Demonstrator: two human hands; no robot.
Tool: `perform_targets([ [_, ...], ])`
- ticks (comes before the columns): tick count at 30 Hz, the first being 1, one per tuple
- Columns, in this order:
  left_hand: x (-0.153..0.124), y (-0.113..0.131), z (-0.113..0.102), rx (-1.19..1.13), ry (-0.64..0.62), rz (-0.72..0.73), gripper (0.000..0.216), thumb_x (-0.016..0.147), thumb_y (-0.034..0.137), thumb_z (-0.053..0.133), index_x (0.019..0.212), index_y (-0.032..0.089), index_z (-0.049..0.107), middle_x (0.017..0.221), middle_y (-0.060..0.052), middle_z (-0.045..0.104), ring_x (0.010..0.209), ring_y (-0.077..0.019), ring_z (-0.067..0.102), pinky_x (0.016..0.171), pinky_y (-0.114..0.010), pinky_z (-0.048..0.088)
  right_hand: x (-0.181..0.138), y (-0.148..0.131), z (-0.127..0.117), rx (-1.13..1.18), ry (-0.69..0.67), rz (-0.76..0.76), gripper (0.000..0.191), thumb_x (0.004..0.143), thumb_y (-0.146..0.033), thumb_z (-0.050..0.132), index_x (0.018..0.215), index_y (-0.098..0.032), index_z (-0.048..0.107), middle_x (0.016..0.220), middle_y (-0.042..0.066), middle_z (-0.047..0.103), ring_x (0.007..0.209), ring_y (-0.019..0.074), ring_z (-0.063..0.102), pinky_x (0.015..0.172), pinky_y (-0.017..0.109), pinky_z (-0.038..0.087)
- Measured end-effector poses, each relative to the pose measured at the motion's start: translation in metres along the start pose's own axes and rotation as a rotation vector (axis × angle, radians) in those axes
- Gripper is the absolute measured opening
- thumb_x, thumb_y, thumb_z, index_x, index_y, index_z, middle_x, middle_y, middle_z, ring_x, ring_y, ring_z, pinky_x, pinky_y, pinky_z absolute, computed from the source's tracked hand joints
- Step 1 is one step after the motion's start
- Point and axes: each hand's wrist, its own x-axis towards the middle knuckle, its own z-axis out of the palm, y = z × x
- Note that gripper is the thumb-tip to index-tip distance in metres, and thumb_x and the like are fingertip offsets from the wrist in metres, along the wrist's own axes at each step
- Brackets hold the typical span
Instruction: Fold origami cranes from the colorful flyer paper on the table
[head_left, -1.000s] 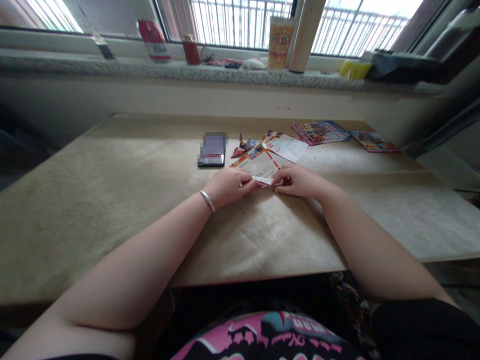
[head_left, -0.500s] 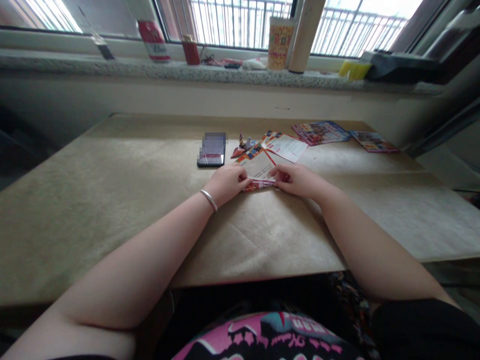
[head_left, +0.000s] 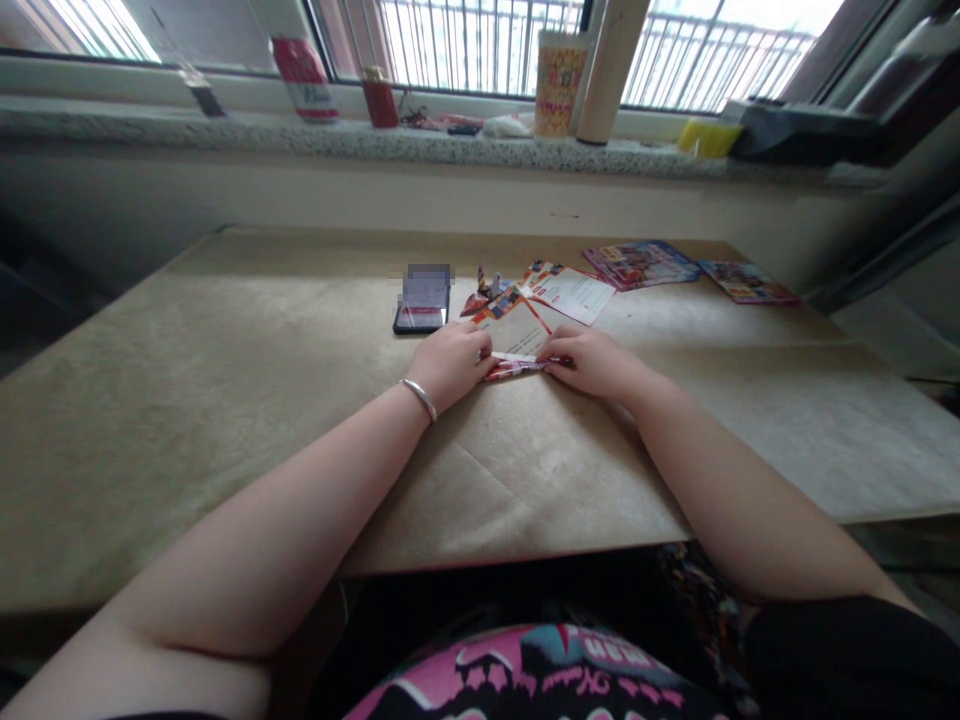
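Left of the printed paper [head_left: 516, 334] lies a phone [head_left: 424, 300]; beyond, another sheet [head_left: 579, 294]. Left hand [head_left: 454, 362] and right hand [head_left: 594, 360] pinch the paper's near edge.

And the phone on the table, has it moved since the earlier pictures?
No: the phone lies at the same spot on the table, shifted neither way against its far edge.
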Motion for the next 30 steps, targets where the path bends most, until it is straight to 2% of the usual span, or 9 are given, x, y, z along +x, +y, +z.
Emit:
perform_targets([
  [8,0.0024,-0.0021,0.0017,-0.022,0.000,-0.024,0.017,0.088,0.032,0.060,0.079,0.017,0.064,0.096,-0.007,0.064,0.087,-0.0208,0.060,0.076,-0.031,0.046,0.0023,-0.0012,0.0010,-0.063,0.014,0.005,0.023,0.088,-0.021,0.055,0.098,-0.020,0.075,0.093,0.009,0.066,0.085,0.0187,0.059,0.081,0.032,0.046],
  [14,0.0042,-0.0019,0.0021,-0.008,-0.007,-0.062,0.020,0.088,0.033,0.060,0.076,0.017,0.063,0.094,-0.007,0.064,0.088,-0.0210,0.061,0.075,-0.031,0.046,0.0026,-0.0012,0.0012,-0.076,0.039,0.022,0.020,0.086,-0.017,0.054,0.091,-0.019,0.073,0.089,0.007,0.065,0.084,0.0183,0.058,0.079,0.030,0.045],
  [23,0.0048,-0.0052,0.0049,-0.015,0.001,-0.076,0.020,0.088,0.036,0.060,0.081,0.018,0.065,0.097,-0.007,0.065,0.090,-0.0212,0.062,0.076,-0.031,0.047,0.0032,-0.0016,0.0018,-0.078,0.033,0.022,0.024,0.086,-0.018,0.055,0.098,-0.021,0.075,0.091,0.008,0.065,0.081,0.0173,0.058,0.077,0.029,0.045],
  [30,0.0045,-0.0099,0.0060,-0.082,0.030,-0.083,0.017,0.085,0.034,0.061,0.088,0.021,0.070,0.099,-0.005,0.065,0.086,-0.0183,0.061,0.072,-0.028,0.047,0.0024,-0.0007,0.0018,-0.063,0.009,0.014,0.024,0.085,-0.018,0.056,0.096,-0.022,0.077,0.093,0.007,0.067,0.082,0.0170,0.060,0.080,0.029,0.047],
])
